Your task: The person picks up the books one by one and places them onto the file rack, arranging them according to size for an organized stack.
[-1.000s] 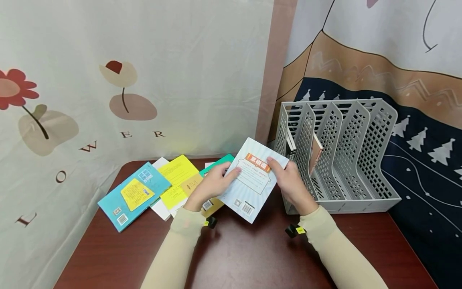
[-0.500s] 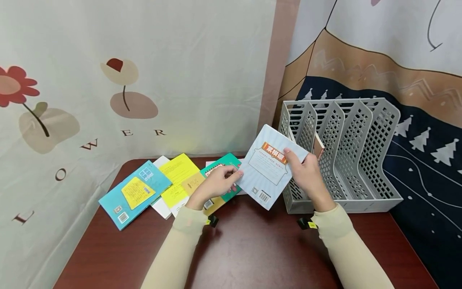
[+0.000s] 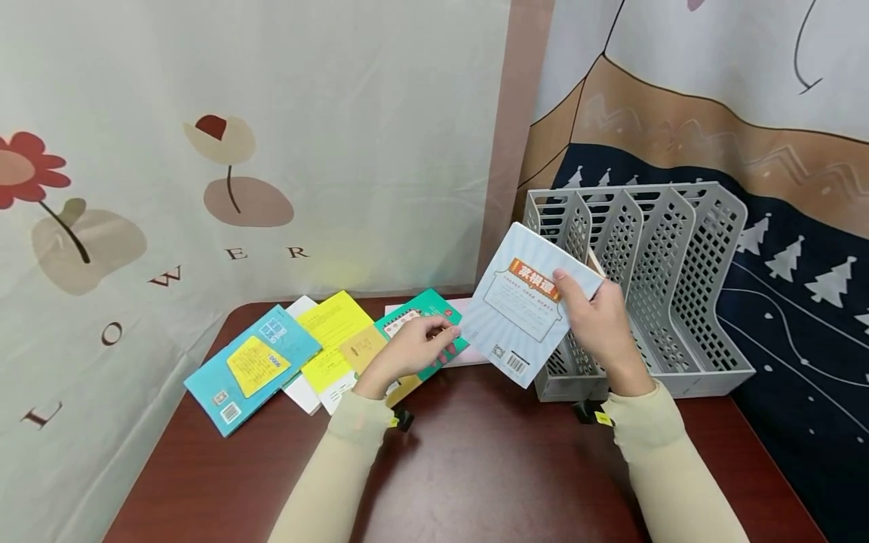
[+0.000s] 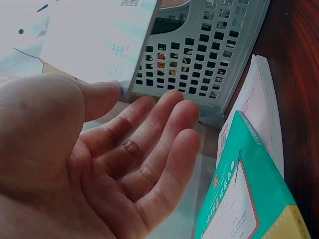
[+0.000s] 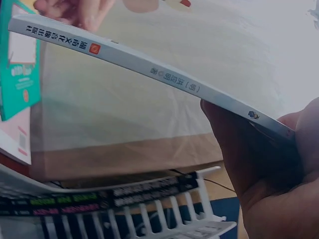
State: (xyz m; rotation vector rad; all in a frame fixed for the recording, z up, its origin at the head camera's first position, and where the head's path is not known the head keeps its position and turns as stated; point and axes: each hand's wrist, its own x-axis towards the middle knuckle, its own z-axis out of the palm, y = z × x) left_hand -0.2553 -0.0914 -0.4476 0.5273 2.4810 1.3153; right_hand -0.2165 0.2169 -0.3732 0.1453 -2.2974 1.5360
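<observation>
Fingers of the right hand [image 3: 604,328] are bent round the right-hand corner of a pale blue paperback book [image 3: 526,313], thumb on its cover, holding it tilted above the table; those of the left hand [image 3: 407,351], loosely bent and gripping nothing, lie beside its left corner, contact uncertain. Beneath all fingers: dark red-brown wooden table [image 3: 489,467]. Behind and rightward of the right fingers: light grey perforated plastic rack [image 3: 679,385]. Around and left of the left fingers, lying overlapped: bright blue book [image 3: 204,381], yellow book [image 3: 336,324], green-covered book [image 4: 239,144], pink book [image 4: 254,89], partly covered white book [image 3: 302,392]. Beyond the right fingers, inside the rack: black-spined books [image 5: 154,186] and a thin tan-edged book [image 3: 597,262]. Judged thus, work is under half done: a few books shelved, one in hand, at least five unshelved.
</observation>
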